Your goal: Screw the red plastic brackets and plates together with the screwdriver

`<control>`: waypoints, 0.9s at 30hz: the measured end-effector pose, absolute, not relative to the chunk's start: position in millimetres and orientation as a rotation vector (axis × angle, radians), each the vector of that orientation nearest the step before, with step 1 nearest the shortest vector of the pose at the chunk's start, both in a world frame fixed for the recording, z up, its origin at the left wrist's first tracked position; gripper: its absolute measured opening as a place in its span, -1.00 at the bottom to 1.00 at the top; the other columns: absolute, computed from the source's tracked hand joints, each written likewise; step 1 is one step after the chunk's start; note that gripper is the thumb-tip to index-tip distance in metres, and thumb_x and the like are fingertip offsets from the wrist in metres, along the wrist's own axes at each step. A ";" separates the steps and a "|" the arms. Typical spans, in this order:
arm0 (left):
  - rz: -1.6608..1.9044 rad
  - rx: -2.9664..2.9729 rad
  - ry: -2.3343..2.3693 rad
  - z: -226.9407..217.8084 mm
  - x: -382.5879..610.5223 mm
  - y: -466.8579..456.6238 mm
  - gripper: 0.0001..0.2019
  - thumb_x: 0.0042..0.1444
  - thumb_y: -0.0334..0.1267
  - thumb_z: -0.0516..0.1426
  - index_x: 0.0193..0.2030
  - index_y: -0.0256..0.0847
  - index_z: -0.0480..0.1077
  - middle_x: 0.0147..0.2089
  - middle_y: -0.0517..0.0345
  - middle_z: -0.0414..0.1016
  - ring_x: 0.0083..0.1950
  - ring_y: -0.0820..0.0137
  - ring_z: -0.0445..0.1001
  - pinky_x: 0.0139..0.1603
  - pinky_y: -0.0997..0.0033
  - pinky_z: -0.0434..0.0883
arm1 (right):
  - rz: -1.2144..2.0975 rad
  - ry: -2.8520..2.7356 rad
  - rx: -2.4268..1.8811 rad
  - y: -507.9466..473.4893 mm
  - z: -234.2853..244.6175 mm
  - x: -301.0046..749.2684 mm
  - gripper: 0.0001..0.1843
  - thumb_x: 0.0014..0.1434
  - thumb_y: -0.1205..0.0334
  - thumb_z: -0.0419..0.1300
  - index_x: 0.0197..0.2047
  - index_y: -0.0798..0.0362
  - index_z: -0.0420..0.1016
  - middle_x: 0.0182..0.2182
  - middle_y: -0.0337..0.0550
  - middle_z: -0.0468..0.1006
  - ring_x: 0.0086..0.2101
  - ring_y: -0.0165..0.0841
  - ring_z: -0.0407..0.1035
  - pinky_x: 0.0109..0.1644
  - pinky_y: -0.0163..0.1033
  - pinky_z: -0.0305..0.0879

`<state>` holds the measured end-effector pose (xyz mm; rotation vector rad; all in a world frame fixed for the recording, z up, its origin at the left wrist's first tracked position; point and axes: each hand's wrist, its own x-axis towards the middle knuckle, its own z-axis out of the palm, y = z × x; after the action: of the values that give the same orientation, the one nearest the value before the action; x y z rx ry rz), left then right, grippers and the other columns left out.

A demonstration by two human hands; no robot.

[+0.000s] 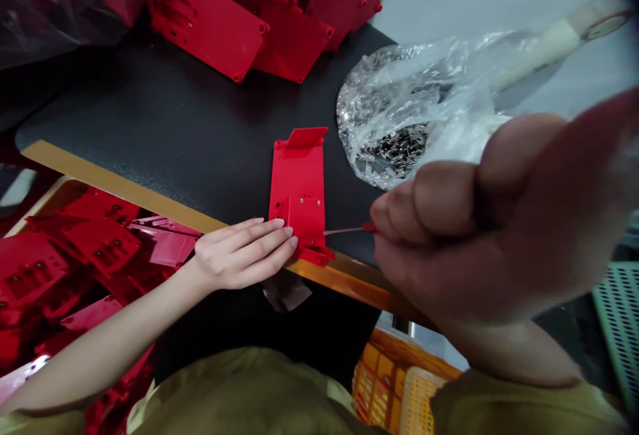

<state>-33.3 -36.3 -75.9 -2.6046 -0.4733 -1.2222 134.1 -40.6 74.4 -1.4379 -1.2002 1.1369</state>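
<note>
Left hand [239,253], fingers straight, gripping nothing, resting on red rectangular plastic panel [299,172], right hand [464,229], fingers curled round thin-shafted, partly red tool [344,230], tip at panel's right edge, panel at black tabletop [164,116]'s near edge, clear plastic bag [389,106] farther right.
</note>
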 end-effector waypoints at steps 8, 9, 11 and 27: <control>-1.253 -2.598 -0.554 -80.4 -31.4 -38.5 -0.86 0.29 -0.39 0.12 -0.08 -0.19 0.48 -0.13 0.26 0.66 -0.09 0.47 0.63 0.04 0.50 0.57 | 1.235 -0.911 -1.055 -55.9 45.5 141.3 -0.30 0.06 0.01 0.36 -0.65 0.09 -0.12 -0.79 -0.38 -0.11 -0.75 -0.56 -0.18 -0.69 -0.31 -0.22; -1.264 -2.589 -0.550 -79.9 -31.4 -38.5 -0.87 0.29 -0.38 0.12 -0.09 -0.19 0.48 -0.13 0.26 0.66 -0.10 0.47 0.63 0.04 0.50 0.58 | 1.215 -0.908 -1.062 -55.8 44.3 140.5 -0.31 0.08 0.02 0.35 -0.65 0.09 -0.10 -0.79 -0.39 -0.09 -0.74 -0.57 -0.18 -0.68 -0.31 -0.20; -1.255 -2.601 -0.544 -77.4 -31.7 -38.9 -0.87 0.29 -0.39 0.13 -0.08 -0.23 0.49 -0.13 0.21 0.66 -0.10 0.45 0.64 0.05 0.48 0.57 | 1.180 -0.896 -1.089 -55.1 44.5 138.7 -0.33 0.10 0.01 0.33 -0.67 0.09 -0.07 -0.79 -0.40 -0.05 -0.74 -0.58 -0.18 -0.66 -0.31 -0.14; -1.221 -2.662 -0.544 -77.9 -33.8 -40.8 -0.84 0.25 -0.42 0.16 -0.05 -0.30 0.50 -0.07 0.10 0.65 -0.03 0.42 0.61 0.24 0.41 0.44 | 1.244 -0.871 -1.094 -61.3 51.2 133.9 -0.33 0.08 0.01 0.33 -0.71 0.12 -0.04 -0.77 -0.35 0.03 -0.71 -0.57 -0.10 -0.65 -0.30 -0.09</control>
<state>-33.8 -40.8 -77.9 -2.6619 -0.5443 -1.2210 133.9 -61.3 51.2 -1.0939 -0.8714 1.2441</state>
